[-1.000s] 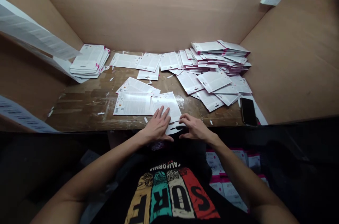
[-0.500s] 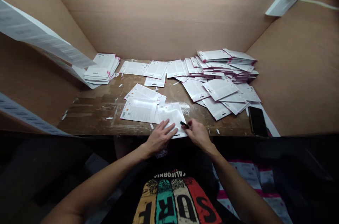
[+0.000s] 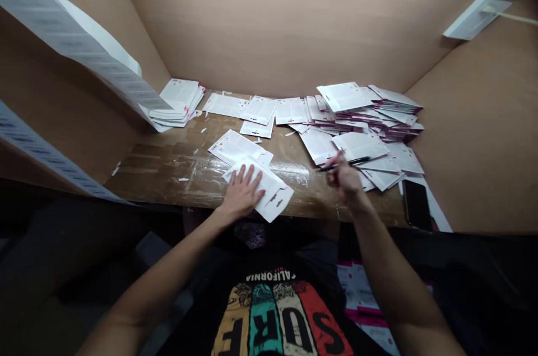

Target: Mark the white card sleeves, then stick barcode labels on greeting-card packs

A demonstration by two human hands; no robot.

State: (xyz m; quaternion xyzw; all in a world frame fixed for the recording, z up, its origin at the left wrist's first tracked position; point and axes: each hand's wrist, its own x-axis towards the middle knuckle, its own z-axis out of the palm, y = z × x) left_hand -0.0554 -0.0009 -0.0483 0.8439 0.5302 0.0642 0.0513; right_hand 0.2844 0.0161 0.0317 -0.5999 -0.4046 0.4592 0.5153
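Note:
My left hand (image 3: 242,192) lies with its fingers spread on a white printed packet (image 3: 275,197) near the table's front edge. This packet is tilted, and its slotted end points toward me. Another white packet (image 3: 235,146) lies partly beneath it, farther back. My right hand (image 3: 345,176), slightly blurred, is closed around a dark pen (image 3: 359,161). It is in front of the loose packets (image 3: 361,146) on the right.
A neat packet stack (image 3: 179,92) stands at the back left, and a large uneven pile (image 3: 378,115) at the back right. A phone (image 3: 417,204) lies at the front right. Printed strips (image 3: 84,45) hang on the left. Cardboard walls enclose the table.
My right hand has moved right with the pen, away from the front packet. My left hand has shifted left onto a differently angled packet. One more packet lies atop the right pile.

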